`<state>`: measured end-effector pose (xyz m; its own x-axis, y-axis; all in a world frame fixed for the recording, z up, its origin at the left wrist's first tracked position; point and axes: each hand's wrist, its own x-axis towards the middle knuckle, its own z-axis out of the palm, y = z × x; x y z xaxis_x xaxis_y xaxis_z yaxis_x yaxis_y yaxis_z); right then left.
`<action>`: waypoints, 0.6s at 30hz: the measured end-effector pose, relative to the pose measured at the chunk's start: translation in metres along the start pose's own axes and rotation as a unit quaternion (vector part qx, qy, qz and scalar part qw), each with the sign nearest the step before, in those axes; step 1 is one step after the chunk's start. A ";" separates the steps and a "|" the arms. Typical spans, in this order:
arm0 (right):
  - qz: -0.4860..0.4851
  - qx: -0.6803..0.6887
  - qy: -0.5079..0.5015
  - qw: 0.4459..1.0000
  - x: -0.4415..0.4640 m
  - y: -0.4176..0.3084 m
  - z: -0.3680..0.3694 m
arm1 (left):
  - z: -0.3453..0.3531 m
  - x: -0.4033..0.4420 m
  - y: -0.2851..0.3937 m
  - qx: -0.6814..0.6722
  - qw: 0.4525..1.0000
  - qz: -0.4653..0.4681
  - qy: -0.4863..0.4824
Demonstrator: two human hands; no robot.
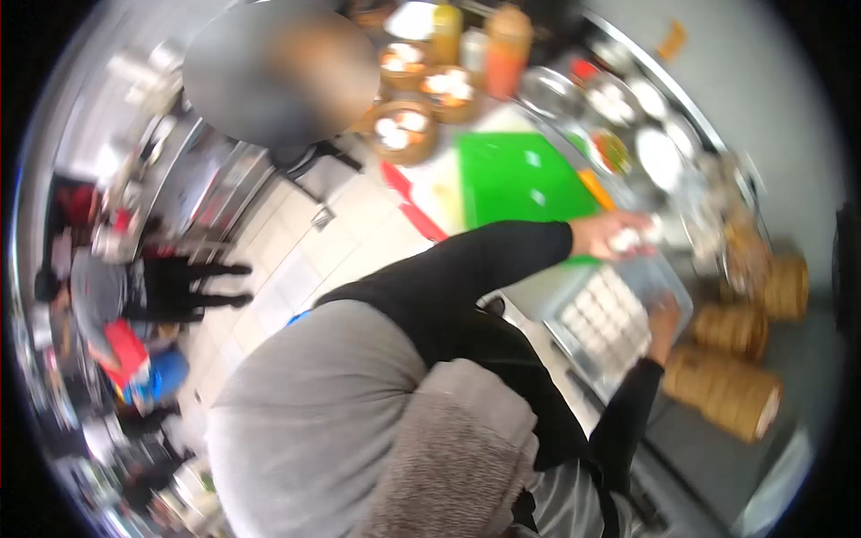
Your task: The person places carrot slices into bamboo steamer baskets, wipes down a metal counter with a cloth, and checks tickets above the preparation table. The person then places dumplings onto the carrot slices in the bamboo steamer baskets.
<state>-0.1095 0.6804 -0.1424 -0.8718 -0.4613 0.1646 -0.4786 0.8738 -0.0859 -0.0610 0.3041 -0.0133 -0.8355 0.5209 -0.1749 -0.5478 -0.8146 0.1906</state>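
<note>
My left hand [612, 235] is closed on a small white piece [625, 239] above the upper edge of a clear tray [668, 272]. Rows of white pieces [605, 316] fill much of that tray. Over the tray's right side is my right hand [664, 321], with its fingers smeared by motion; whether it holds anything cannot be made out. A green board [516, 184] lies beyond my left forearm, and a knife's orange handle [595, 189] rests along its edge.
Bamboo steamers [722, 390] are stacked at the right. Metal bowls [613, 99] and sauce bottles [508, 52] stand at the top. More round baskets [401, 133] hold white and orange food. A blurred person [282, 72] is at upper left; another person [108, 287] stands far left.
</note>
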 end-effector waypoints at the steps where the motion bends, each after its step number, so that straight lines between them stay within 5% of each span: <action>1: 0.111 0.108 -0.002 0.988 0.009 -0.028 -0.027 | 0.003 -0.014 0.016 0.019 1.000 0.018 -0.008; 3: 0.111 0.118 0.092 0.983 0.003 -0.009 -0.023 | 0.000 -0.058 0.064 0.084 0.995 0.052 -0.018; 5: 0.321 0.332 0.068 0.884 0.003 0.020 -0.016 | -0.010 -0.110 0.122 0.179 0.978 0.100 -0.028; 7: 0.400 0.453 0.114 0.788 -0.002 -0.076 -0.100 | -0.036 -0.177 0.197 0.238 0.959 0.151 0.035; 8: 0.404 0.491 0.122 0.762 -0.008 -0.084 -0.105 | -0.057 -0.225 0.237 0.613 0.735 0.284 -0.052; 9: 0.409 0.526 0.132 0.734 -0.018 -0.091 -0.109 | -0.078 -0.272 0.277 0.802 0.365 0.474 -0.007; 10: 0.408 0.526 0.131 0.735 -0.019 -0.112 -0.117 | -0.082 -0.322 0.302 0.814 0.337 0.469 0.062; 12: 0.462 0.579 0.208 0.639 -0.024 -0.170 -0.132 | -0.127 -0.382 0.377 0.578 0.647 0.434 0.243; 13: 0.464 0.576 0.209 0.640 -0.027 -0.190 -0.133 | -0.130 -0.410 0.407 0.267 0.840 0.367 0.298; 18: 0.475 0.551 0.151 0.669 -0.032 -0.283 -0.142 | -0.199 -0.479 0.542 0.253 0.720 0.481 0.431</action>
<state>0.0688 0.4701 0.0157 -0.8558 0.4198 -0.3024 0.3455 0.0287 -0.9380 0.0511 -0.4380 -0.0189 -0.6209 -0.7523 -0.2202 0.1379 -0.3814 0.9141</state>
